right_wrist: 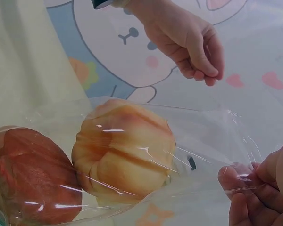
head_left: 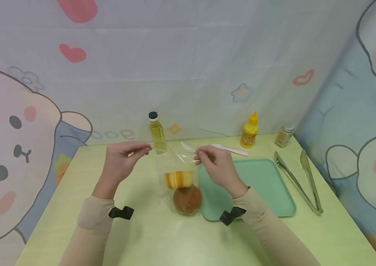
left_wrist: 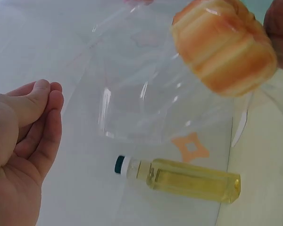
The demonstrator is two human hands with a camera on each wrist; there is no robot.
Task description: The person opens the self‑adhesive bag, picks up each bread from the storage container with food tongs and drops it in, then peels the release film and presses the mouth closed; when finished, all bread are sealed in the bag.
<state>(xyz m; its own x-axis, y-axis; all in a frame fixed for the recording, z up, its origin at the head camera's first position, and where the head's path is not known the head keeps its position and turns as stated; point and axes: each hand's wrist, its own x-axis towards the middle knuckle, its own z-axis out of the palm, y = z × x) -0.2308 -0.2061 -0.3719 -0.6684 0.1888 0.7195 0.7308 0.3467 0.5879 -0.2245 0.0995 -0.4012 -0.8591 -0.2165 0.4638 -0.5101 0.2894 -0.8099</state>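
Right hand pinching upper edge of clear bag; left hand near its other upper corner, thumb meeting fingertips, cannot tell if anything pinched; bag between and below hands, grooved golden bread inside, above round brown bun; green tray just right of bag, bottle of yellow liquid behind

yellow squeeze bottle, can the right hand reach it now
Probably not while the right hand pinches the clear bag; otherwise the yellow squeeze bottle looks reachable, past a flat pink utensil.
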